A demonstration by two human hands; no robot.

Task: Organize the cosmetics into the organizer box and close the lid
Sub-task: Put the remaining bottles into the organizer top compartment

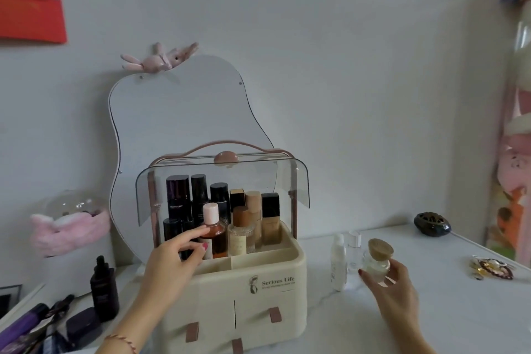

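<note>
Organizer box (pixel 247 290), cream with pink drawer tabs, stands on the white table (pixel 459 310), its clear lid (pixel 224 181) raised. Right of the box, the right hand (pixel 393 287) has its grip clamped on a round clear bottle (pixel 376 263) with a wooden cap. At the box's front-left, the left hand (pixel 175 259) pinches an amber bottle (pixel 214 234) inside among dark bottles (pixel 186 201). Behind the box leans a pear-shaped mirror (pixel 178 112)
</note>
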